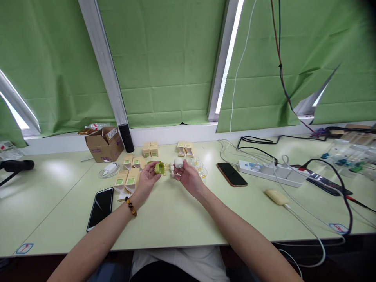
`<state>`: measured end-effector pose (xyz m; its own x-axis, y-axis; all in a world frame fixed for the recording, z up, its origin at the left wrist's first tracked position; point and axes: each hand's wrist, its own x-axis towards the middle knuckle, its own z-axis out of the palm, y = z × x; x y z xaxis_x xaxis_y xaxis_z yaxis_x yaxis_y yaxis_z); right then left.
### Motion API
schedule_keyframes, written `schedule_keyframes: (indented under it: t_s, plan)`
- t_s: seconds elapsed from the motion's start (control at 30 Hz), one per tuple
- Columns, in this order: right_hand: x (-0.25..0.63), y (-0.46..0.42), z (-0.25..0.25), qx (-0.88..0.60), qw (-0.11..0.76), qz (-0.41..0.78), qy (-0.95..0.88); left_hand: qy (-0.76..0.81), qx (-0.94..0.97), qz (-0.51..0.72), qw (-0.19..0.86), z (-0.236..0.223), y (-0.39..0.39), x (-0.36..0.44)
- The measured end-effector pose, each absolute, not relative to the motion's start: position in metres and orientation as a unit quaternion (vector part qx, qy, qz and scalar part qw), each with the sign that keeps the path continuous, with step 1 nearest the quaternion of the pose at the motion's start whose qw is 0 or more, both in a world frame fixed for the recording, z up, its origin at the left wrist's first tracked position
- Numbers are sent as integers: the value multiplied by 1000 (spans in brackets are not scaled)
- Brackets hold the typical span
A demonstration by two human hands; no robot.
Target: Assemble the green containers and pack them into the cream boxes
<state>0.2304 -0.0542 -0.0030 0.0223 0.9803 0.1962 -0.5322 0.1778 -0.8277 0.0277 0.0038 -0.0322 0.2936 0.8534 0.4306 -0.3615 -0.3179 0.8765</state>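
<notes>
My left hand (147,178) is closed round a small yellow-green cap-like part (160,168), held just above the table. My right hand (188,177) pinches a small white rounded piece (178,162) between thumb and fingers, a short gap to the right of the green part. Both hands hover over the pale green table (176,219). Several small tan boxes with green labels (129,178) lie just left of my left hand. More tan boxes (150,149) stand behind the hands, and clear packets with yellow bits (200,167) lie behind my right hand.
A black phone (100,208) lies at front left, another phone (232,174) to the right. A cardboard box (104,145), black cylinder (126,138) and white charger (109,168) sit at back left. A power strip (268,170), cables and a yellow soap-like block (276,196) fill the right.
</notes>
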Motion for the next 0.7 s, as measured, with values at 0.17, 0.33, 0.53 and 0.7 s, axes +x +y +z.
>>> schedule_keyframes:
  t_s: [0.17,0.33,0.53,0.7]
  plan:
    - [228,-56,-3,-293,644,572,-416,199,621,551,521,-29,1,29]
    - [224,-56,-6,-322,657,502,-461,198,629,550,513,-26,-2,31]
    - [220,-54,-12,-395,639,408,-519,212,637,553,493,-27,-1,32]
    - [221,-51,-15,-411,627,392,-534,208,653,553,474,-28,-3,33]
